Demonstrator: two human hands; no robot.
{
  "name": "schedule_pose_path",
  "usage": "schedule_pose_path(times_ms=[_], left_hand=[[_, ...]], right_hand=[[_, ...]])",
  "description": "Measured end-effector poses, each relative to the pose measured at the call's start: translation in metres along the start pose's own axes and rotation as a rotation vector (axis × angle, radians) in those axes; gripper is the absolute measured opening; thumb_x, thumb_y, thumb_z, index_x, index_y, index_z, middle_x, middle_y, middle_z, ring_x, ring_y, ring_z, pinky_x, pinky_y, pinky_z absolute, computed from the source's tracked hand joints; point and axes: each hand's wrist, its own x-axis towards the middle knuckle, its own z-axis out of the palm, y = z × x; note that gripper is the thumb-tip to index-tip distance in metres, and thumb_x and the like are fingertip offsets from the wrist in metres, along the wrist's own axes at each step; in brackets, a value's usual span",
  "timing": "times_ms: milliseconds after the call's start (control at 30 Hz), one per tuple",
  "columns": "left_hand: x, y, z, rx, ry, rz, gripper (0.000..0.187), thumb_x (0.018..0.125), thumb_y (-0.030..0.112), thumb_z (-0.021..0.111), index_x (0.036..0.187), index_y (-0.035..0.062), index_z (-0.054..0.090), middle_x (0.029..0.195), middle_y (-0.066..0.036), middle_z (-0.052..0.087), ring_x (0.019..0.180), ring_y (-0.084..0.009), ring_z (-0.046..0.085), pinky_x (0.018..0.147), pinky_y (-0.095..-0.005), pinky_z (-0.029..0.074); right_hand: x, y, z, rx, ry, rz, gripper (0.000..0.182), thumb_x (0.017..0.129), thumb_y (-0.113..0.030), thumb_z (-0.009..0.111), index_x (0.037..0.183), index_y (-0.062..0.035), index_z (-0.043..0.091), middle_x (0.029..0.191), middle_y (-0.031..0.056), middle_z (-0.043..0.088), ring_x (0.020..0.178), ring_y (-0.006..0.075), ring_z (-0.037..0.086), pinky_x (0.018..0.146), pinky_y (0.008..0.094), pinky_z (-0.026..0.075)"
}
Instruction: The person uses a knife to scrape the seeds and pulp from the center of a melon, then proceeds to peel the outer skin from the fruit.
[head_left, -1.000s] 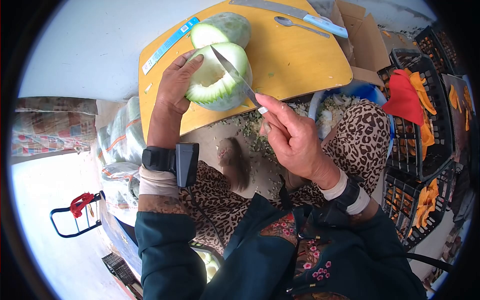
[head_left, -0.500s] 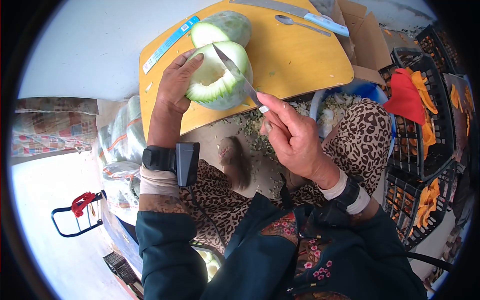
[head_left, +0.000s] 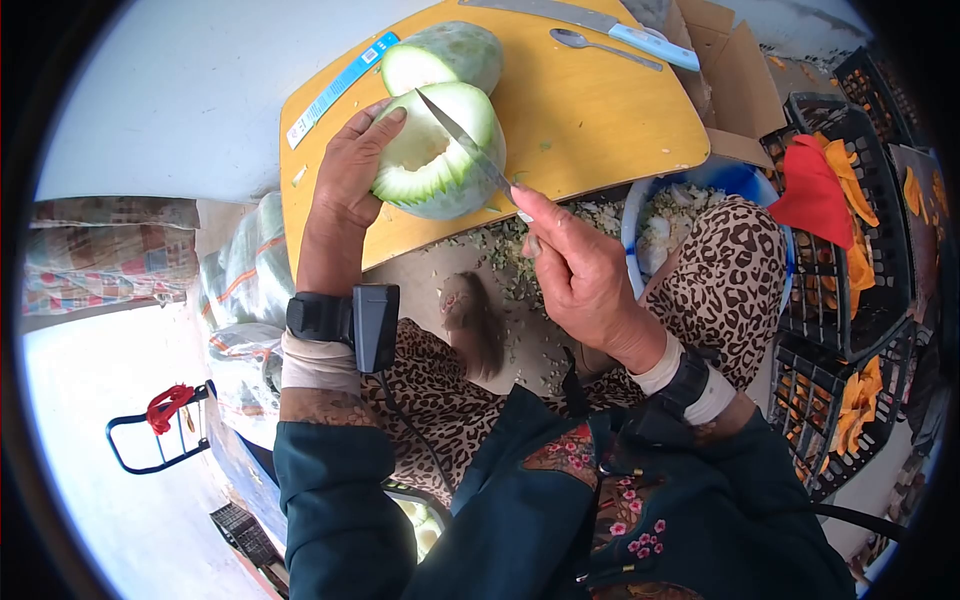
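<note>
A halved green melon (head_left: 440, 150) with pale hollowed flesh lies on the yellow wooden board (head_left: 590, 120). My left hand (head_left: 350, 170) cups its left side and steadies it. My right hand (head_left: 575, 270) grips a small knife (head_left: 465, 145), whose blade lies across the cut face, tip at the far rim. The other melon half (head_left: 445, 55) rests just behind, touching the first.
A large knife with a blue handle (head_left: 600, 25) and a spoon (head_left: 600, 47) lie at the board's far edge. A blue basin (head_left: 735, 180) of melon scraps sits at my right knee. Black crates (head_left: 850, 250) with orange and red cloths stand to the right. Scraps litter the ground.
The knife blade has slid a little to the left and deeper across the melon's cut face; my right hand has moved slightly toward the melon. The left hand stays put.
</note>
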Motion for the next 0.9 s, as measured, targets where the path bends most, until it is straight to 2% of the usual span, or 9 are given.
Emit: schedule_pose_path(times_ms=[233, 733, 900], left_hand=[[0.001, -0.001, 0.000, 0.015, 0.013, -0.001, 0.032, 0.093, 0.010, 0.062, 0.122, -0.0039, 0.057, 0.107, -0.013, 0.066, 0.092, -0.0213, 0.067, 0.080, -0.0337, 0.058], [-0.001, -0.002, 0.002, 0.037, 0.033, 0.025, 0.031, 0.092, 0.010, 0.064, 0.119, -0.0036, 0.058, 0.107, -0.013, 0.067, 0.092, -0.0209, 0.068, 0.080, -0.0332, 0.058], [-0.007, 0.001, 0.010, 0.082, 0.040, 0.020, 0.030, 0.094, 0.012, 0.062, 0.120, -0.0014, 0.058, 0.108, -0.011, 0.066, 0.095, -0.0189, 0.066, 0.082, -0.0319, 0.056]], right_hand=[[-0.005, 0.002, 0.002, 0.011, 0.018, 0.016, 0.050, 0.085, 0.009, 0.051, 0.134, -0.0025, 0.051, 0.111, 0.0224, 0.065, 0.099, 0.0350, 0.066, 0.084, 0.0377, 0.054], [-0.030, 0.005, 0.003, 0.135, -0.031, 0.120, 0.053, 0.085, 0.009, 0.052, 0.136, -0.0039, 0.049, 0.105, 0.0227, 0.066, 0.096, 0.0324, 0.068, 0.082, 0.0353, 0.054], [-0.040, 0.013, 0.004, 0.227, -0.005, 0.130, 0.053, 0.086, 0.010, 0.050, 0.137, -0.0055, 0.048, 0.099, 0.0185, 0.067, 0.090, 0.0211, 0.069, 0.078, 0.0312, 0.053]])
